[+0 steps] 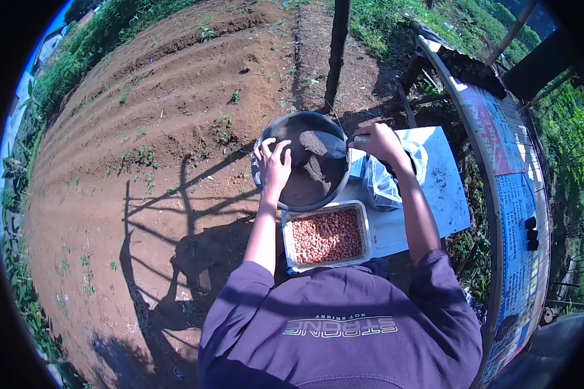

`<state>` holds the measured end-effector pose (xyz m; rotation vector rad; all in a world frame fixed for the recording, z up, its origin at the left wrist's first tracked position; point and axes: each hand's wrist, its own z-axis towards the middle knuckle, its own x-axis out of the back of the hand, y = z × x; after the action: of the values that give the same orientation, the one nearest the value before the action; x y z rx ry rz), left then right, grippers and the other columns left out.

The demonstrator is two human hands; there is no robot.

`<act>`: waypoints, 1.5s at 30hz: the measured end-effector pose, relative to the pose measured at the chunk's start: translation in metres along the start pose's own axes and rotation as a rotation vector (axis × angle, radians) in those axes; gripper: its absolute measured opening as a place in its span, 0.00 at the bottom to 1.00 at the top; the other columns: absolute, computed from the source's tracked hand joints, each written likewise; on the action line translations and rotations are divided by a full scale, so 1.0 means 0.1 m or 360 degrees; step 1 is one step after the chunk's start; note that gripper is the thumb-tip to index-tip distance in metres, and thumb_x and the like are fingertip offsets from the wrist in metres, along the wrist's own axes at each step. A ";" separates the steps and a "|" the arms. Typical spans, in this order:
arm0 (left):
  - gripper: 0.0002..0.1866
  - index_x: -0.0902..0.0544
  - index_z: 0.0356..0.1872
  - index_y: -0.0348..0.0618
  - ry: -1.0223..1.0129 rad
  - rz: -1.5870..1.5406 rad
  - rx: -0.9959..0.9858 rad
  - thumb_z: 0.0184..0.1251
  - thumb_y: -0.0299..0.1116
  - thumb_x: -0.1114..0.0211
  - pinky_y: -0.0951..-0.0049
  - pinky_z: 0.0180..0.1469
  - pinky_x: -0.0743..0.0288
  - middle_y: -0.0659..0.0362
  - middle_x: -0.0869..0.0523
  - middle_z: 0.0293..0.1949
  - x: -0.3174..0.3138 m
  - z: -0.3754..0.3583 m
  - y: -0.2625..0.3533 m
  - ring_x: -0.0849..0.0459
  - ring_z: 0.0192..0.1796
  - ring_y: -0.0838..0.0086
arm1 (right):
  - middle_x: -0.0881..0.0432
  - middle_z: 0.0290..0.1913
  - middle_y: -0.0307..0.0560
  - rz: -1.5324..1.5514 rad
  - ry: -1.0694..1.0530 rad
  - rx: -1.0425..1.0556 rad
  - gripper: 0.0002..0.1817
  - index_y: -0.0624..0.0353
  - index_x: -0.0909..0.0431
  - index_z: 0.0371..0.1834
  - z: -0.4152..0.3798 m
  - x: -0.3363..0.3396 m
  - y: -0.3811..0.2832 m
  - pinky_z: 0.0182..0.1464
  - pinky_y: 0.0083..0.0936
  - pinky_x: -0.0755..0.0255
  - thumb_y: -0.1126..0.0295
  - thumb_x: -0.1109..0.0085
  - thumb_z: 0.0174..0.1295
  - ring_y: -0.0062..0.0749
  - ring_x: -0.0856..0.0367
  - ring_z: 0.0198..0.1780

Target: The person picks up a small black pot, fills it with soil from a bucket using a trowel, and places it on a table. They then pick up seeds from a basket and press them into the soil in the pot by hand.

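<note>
A round dark basin (296, 206) holds dark soil (305, 188). My left hand (274, 163) is over the basin's left side, its fingers spread. At the right rim, my right hand (376, 141) is wrapped round the handle of a trowel (322, 144), whose blade lies in the soil. Below the basin is a white rectangular basket (368, 235) full of small reddish-brown seeds or nuts (324, 235). Beside my right forearm a clear plastic bag (381, 185) stands on the table.
A whitish-blue table (444, 188) extends right of the basket. A wooden post (336, 58) rises beyond the basin. To the right stands a frame with printed banners (499, 136). Ridged brown soil (156, 97) lies to the left, with shadows across it.
</note>
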<state>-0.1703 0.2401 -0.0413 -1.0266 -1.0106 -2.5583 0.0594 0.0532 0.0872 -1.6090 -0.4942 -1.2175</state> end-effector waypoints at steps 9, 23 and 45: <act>0.14 0.10 0.42 0.62 -0.0325 0.0119 -0.0354 0.60 0.24 0.30 0.56 0.67 0.32 0.56 0.26 0.60 -0.20 0.13 0.10 0.32 0.64 0.53 | 0.11 0.32 0.53 -0.0202 0.0315 -0.0015 0.20 0.52 0.09 0.41 0.02 -0.21 0.02 0.43 0.42 0.18 0.51 0.27 0.52 0.49 0.11 0.38; 0.08 0.10 0.38 0.52 -0.0089 0.0101 -0.0019 0.59 0.27 0.27 0.56 0.65 0.33 0.55 0.23 0.56 0.15 -0.30 -0.06 0.30 0.63 0.54 | 0.13 0.44 0.49 -0.0492 0.0279 -0.0116 0.15 0.55 0.18 0.43 0.06 -1.09 -0.27 0.41 0.40 0.17 0.57 0.33 0.62 0.45 0.10 0.41; 0.13 0.12 0.40 0.48 -0.0066 0.0058 -0.0126 0.54 0.20 0.29 0.57 0.66 0.34 0.56 0.21 0.56 0.16 -0.58 -0.21 0.30 0.63 0.56 | 0.21 0.42 0.41 -0.0189 0.0279 0.0613 0.17 0.44 0.13 0.54 0.18 -1.65 -0.61 0.51 0.34 0.28 0.69 0.43 0.64 0.38 0.24 0.48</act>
<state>-0.2222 0.2184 -0.0721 -1.1119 -0.8987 -2.5762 -0.0467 0.1328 -0.0291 -1.1504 -0.6734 -1.2504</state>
